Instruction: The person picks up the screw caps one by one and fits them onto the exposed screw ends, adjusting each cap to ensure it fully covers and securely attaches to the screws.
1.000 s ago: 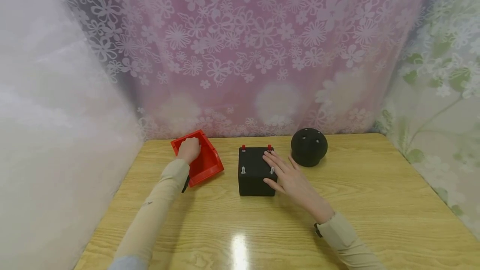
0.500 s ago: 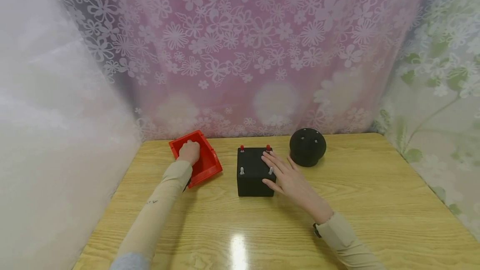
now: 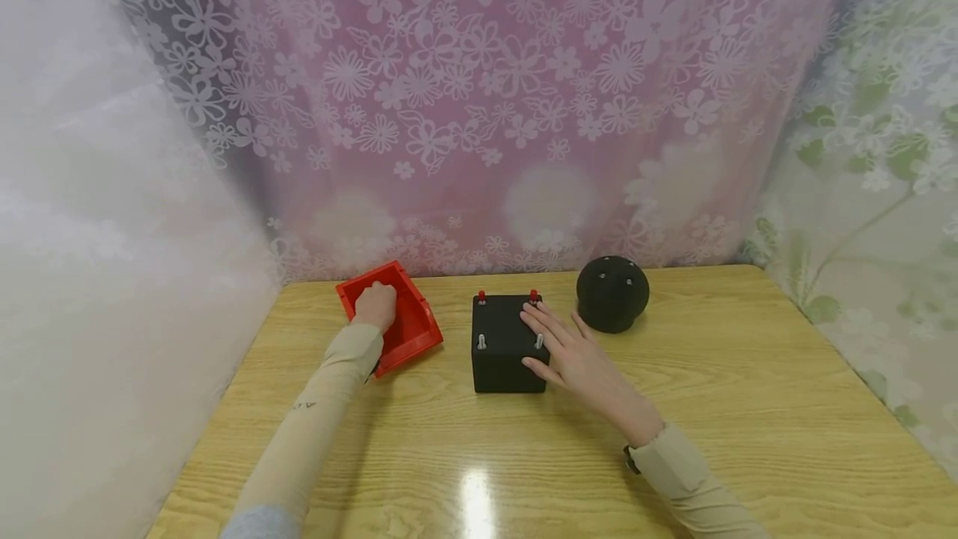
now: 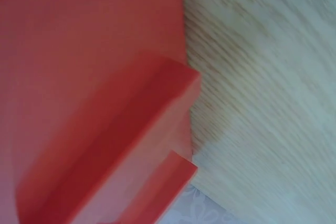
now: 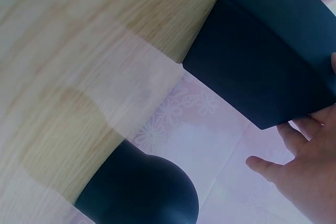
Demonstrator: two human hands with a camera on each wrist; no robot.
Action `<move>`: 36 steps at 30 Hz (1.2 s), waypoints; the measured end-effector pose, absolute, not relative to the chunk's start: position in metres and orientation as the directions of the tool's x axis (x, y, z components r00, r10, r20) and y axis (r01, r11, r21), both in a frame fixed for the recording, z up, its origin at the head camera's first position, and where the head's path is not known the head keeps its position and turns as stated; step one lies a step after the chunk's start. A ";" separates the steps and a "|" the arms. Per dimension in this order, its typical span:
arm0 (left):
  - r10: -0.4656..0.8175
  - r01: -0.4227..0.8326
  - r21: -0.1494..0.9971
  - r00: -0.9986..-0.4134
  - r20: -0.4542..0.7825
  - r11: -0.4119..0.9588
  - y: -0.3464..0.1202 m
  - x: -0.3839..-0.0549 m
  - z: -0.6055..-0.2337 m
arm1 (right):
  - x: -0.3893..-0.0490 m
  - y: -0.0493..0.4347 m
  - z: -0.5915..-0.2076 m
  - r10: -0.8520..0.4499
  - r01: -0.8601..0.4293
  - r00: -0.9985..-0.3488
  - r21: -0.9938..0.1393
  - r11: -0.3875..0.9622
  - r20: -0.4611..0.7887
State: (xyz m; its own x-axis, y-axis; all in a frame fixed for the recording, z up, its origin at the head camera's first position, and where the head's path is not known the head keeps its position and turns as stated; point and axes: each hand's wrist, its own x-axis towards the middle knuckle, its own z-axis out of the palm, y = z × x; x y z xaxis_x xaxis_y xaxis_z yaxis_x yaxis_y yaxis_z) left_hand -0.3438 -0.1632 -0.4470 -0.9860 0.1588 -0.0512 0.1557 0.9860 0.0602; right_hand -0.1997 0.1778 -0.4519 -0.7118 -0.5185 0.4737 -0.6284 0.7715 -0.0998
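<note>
My left hand (image 3: pixel 376 306) reaches down into a red plastic bin (image 3: pixel 412 343) at the left, knuckles up. Its fingertips are hidden, and I cannot tell whether they hold anything. The left wrist view shows only the red bin wall (image 4: pixel 94 35) close up. My right hand (image 3: pixel 587 364) rests with fingers extended on the right side of a black box (image 3: pixel 509 373). Two red-tipped pegs (image 3: pixel 482 296) stand along the box's far edge, and two silver pegs (image 3: pixel 482 342) along its near edge. In the right wrist view the fingers (image 5: pixel 294 139) lie along the box (image 5: pixel 257 66).
A black mushroom-shaped piece (image 3: pixel 612 294) with several small metal bits on top stands right of the box, near the back edge. All sit on a wooden table (image 3: pixel 419 456). A pink flowered curtain (image 3: pixel 479 106) hangs behind, with pale sheets at both sides.
The whole scene has shifted slightly left in the head view. Both hands keep nearly the same places, left in the bin and right on the box.
</note>
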 end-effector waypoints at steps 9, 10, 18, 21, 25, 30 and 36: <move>0.143 0.142 0.071 -0.990 -0.013 0.987 -0.168 -0.342 -0.447 | -0.199 0.177 -0.453 -0.519 -0.637 -0.701 -0.100 0.765 0.489; 0.143 0.142 0.072 -0.990 -0.009 0.987 -0.168 -0.342 -0.447 | -0.199 0.176 -0.454 -0.520 -0.637 -0.701 -0.100 0.765 0.488; 0.143 0.144 0.110 -0.990 0.019 0.983 -0.171 -0.340 -0.446 | -0.198 0.176 -0.453 -0.515 -0.627 -0.718 -0.115 0.770 0.468; 0.145 0.143 0.165 -0.989 0.005 0.976 -0.172 -0.340 -0.442 | -0.197 0.176 -0.452 -0.512 -0.619 -0.729 -0.119 0.776 0.453; 0.151 0.139 0.256 -0.988 -0.028 0.957 -0.173 -0.340 -0.434 | -0.197 0.177 -0.451 -0.512 -0.620 -0.734 -0.131 0.774 0.446; 0.186 0.158 0.339 -0.981 -0.052 0.927 -0.174 -0.340 -0.423 | -0.199 0.178 -0.452 -0.508 -0.616 -0.738 -0.138 0.775 0.444; 0.215 0.162 0.416 -0.973 -0.085 0.895 -0.177 -0.335 -0.416 | -0.198 0.177 -0.451 -0.505 -0.610 -0.748 -0.145 0.779 0.431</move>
